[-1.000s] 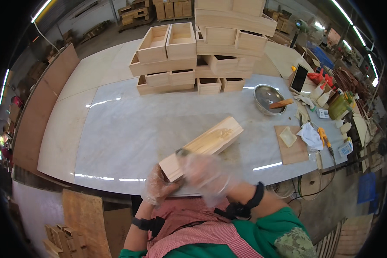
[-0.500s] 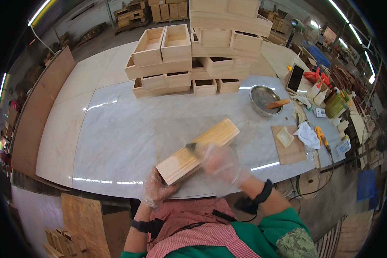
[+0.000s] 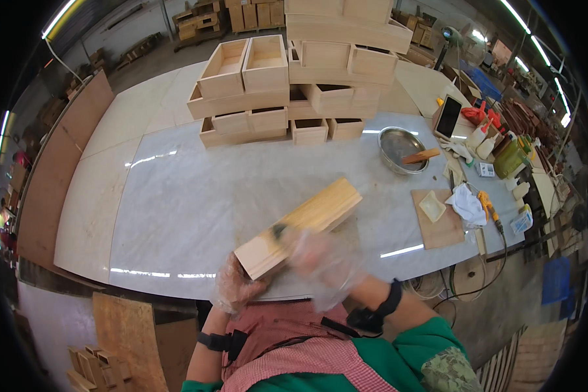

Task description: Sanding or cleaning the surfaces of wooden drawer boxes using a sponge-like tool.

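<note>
A long pale wooden box [image 3: 320, 206] lies aslant over the front of the table, one long face up. Most of that face is wet-looking and yellowish; its near left end is paler and dry-looking. My left hand [image 3: 237, 287], in a clear plastic glove, grips the near left end from beside and below. My right hand [image 3: 320, 261], also gloved and smeared by motion, is closed on a small dark-tipped thing [image 3: 279, 230]. Its tip presses on the upper face near the line between yellow and pale wood. Whether it is a brush or a pad cannot be made out.
Stacked wooden drawer boxes [image 3: 242, 121] rise at the table's far middle. To the right stand a metal bowl [image 3: 387, 157] with a wooden-handled tool, a board [image 3: 431, 234] with a small dish, a white cloth [image 3: 468, 206], a yellow-orange corded tool [image 3: 489, 208], bottles and a phone.
My right hand has moved down and left along the box with the dark-tipped thing, and the yellowish area reaches nearer the left end. My left hand keeps its grip.
</note>
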The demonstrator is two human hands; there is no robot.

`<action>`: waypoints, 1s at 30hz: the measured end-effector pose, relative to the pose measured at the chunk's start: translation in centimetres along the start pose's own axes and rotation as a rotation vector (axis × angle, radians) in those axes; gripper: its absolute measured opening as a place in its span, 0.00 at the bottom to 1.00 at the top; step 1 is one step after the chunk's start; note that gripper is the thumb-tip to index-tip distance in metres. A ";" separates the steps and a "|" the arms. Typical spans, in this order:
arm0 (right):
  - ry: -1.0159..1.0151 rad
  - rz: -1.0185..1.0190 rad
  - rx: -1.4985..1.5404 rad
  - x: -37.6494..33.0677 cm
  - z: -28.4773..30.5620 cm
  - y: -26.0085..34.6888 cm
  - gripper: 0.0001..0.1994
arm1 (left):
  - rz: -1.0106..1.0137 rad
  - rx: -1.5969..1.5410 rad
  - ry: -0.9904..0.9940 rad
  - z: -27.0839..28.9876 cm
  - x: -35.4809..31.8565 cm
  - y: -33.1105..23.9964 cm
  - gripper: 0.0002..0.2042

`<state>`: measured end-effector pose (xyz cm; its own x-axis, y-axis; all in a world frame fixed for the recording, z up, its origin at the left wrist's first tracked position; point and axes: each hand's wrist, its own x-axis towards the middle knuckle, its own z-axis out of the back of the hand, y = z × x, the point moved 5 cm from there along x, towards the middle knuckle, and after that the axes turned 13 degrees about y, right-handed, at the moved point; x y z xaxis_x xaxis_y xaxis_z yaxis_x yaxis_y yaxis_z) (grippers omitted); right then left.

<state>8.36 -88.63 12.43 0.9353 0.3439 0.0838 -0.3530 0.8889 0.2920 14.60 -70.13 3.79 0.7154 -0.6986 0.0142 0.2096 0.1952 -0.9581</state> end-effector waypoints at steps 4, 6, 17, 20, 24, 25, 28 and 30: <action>0.101 -0.018 0.045 0.5 -0.2 5.5 0.05 | -0.054 -0.050 0.004 -0.2 0.6 -0.9 0.35; 0.048 0.023 -0.004 -0.5 0.6 1.2 0.07 | -0.011 0.043 -0.003 0.1 0.1 -0.2 0.35; -0.382 0.404 0.506 -2.9 0.7 -2.3 0.09 | 0.165 -0.084 0.126 -0.4 0.2 -1.9 0.39; -0.056 0.010 0.034 1.2 -0.8 5.1 0.05 | -0.035 -0.160 -0.004 0.0 0.2 -0.9 0.32; -0.022 0.035 -0.031 1.8 -0.6 4.1 0.03 | 0.134 0.129 0.094 0.4 0.4 -1.5 0.35; -0.098 0.121 0.348 0.4 0.1 1.3 0.04 | 0.233 0.046 0.128 0.1 0.2 -1.8 0.39; -0.089 -0.043 0.387 0.9 2.1 -0.6 0.05 | 0.031 0.125 0.015 0.2 0.5 -2.1 0.30; -0.096 -0.076 0.015 1.3 1.4 0.1 0.07 | -0.045 0.084 0.030 0.1 0.6 -1.7 0.30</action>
<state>9.56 -88.57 13.93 0.9579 0.2443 0.1510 -0.2809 0.9064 0.3155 14.69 -70.83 5.48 0.6842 -0.7278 0.0466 0.2968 0.2195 -0.9294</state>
